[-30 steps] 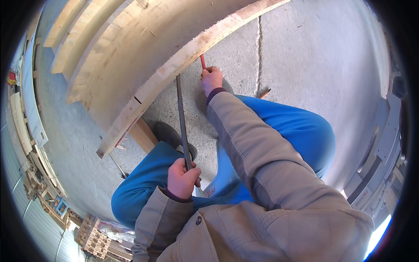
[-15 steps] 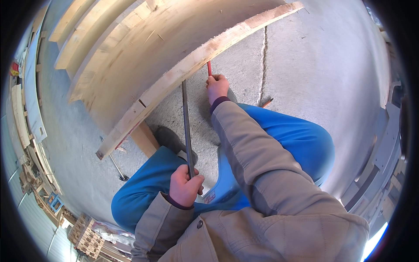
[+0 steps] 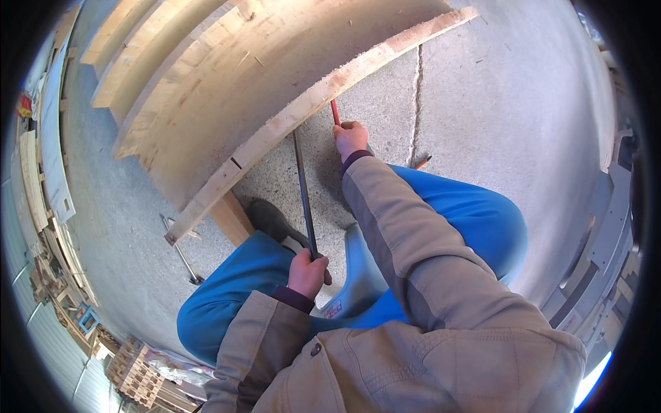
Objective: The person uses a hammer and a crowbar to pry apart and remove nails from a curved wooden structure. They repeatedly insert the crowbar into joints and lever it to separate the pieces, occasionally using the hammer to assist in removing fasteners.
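Your left hand [image 3: 308, 273] is closed around the lower end of the dark metal bar [image 3: 303, 193], which runs toward 12 o'clock under the wooden pallet's edge board [image 3: 310, 110]. Your right hand [image 3: 350, 138], at 1 o'clock from the left, grips a red-handled tool [image 3: 334, 111] just beside the bar's upper end.

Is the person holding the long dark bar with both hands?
No, only the left hand grips the dark bar; the right hand holds a red-handled tool under the pallet board.

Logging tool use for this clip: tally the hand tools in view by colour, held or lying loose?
Dark long bar, held by left hand: 1
Red-handled tool, held by right hand: 1
Grey metal tool lying on the concrete floor: 1
Total: 3
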Tool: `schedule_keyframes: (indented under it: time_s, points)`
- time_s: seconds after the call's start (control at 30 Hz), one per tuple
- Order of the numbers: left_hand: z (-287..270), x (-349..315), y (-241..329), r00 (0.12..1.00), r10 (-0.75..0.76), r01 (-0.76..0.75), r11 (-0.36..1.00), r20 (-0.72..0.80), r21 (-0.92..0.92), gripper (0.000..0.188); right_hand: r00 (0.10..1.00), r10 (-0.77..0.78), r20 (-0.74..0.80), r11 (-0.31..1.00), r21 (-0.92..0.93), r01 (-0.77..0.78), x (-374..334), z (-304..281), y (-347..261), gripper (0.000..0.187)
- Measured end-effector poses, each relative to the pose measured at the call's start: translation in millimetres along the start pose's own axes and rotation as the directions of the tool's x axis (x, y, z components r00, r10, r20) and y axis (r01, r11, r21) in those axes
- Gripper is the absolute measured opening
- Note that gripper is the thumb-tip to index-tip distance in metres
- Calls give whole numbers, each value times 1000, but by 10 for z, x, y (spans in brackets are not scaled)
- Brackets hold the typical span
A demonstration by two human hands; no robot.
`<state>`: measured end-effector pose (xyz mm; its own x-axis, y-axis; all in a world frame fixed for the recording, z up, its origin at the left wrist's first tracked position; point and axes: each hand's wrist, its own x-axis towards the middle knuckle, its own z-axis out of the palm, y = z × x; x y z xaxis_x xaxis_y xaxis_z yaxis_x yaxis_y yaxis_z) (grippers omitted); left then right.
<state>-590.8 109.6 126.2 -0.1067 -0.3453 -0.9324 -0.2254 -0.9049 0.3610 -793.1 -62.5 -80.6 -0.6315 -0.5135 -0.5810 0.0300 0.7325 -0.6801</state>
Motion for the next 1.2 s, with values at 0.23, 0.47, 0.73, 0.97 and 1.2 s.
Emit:
schedule_keyframes:
  time_s: [0.23, 0.47, 0.73, 0.97, 1.2]
  points:
    - [-5, 139, -27, 997, -71, 70, 992, 10, 104, 14, 984, -46, -173, 984, -179, 14, -383, -241, -173, 35]
    - [81, 96, -82, 984, -139, 143, 989, 112, -24, 16, 932, 107, 347, 862, -500, 87, -1367, -406, -97, 50]
    - [-45, 258, -570, 832, 167, 80, 908, 529, -411, 26, 678, 274, 682, 863, -486, 140, -2033, -684, -11, 45]
    - [282, -296, -392, 857, 343, -340, 937, 385, -77, 27, 663, 177, 728, 654, -590, 473, -2041, -1151, -116, 39]
    - [585, -467, -268, 826, 311, -203, 942, 470, -266, 27, 683, 82, 726, 645, -561, 519, -1960, -1521, -248, 34]
